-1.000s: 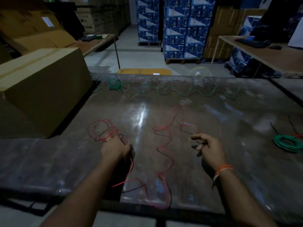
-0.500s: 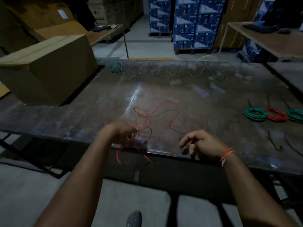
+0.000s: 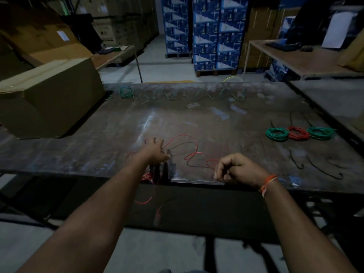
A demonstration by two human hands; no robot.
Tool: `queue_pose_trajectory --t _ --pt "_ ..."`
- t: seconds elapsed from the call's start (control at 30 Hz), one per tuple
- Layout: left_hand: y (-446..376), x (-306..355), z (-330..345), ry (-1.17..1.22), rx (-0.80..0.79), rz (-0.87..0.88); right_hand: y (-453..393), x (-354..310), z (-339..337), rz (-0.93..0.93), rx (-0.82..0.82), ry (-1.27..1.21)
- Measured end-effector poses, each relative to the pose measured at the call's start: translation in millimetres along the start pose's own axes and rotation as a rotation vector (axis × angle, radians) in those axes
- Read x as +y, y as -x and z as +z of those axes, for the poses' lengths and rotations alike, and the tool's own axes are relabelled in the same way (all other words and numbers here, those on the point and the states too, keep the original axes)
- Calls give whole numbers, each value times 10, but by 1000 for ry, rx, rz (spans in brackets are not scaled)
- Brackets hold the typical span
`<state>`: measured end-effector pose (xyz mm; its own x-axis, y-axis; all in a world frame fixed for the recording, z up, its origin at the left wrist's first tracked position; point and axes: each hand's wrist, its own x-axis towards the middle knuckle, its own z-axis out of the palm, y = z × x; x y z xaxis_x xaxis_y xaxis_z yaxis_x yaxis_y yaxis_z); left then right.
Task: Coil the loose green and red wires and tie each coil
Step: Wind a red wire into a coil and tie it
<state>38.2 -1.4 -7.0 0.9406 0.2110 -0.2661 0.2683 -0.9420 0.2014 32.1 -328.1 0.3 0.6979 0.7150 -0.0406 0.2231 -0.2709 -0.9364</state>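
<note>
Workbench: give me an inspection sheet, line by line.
Surface: worn table, scuffed, glare near the middle.
Job's things: red wire loose near the front edge, part hanging over it; green wire wavy along the far edge; three coils at right, green, red, green.
Clutter: black ties at right.
Grippers: left hand grips gathered red wire; right hand pinches its strand.
Cables: nothing seen beyond the wires.
Surroundings: carton at left, blue boxes behind.
</note>
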Motion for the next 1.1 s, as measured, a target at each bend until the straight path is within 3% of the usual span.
queue_pose_trajectory --t 0.13,0.27,0.33,0.43,0.5,0.6,0.77,0.93,1.1 --pt "125 54 -29 -8 -151 14 48 14 -43 -169 117 137" --pt "346 119 -158 305 -414 13 70 -34 -40 -284 164 133" --pt "476 185 -241 436 -370 93 73 -98 -12 -326 155 101" --pt "616 285 -342 557 -51 267 74 -230 54 -366 142 -9" --pt "711 302 -371 575 46 406 60 -306 117 -382 135 -126" --pt "914 339 -338 622 -62 594 6 -409 245 -400 142 -228" --pt "1108 395 -130 745 -230 704 -33 -503 427 -368 272 -387" --pt "1251 255 78 1137 -175 653 -72 -612 607 -262 621 -454" --pt "1407 189 119 1551 -94 538 -1 -599 883 -135 655 -326"
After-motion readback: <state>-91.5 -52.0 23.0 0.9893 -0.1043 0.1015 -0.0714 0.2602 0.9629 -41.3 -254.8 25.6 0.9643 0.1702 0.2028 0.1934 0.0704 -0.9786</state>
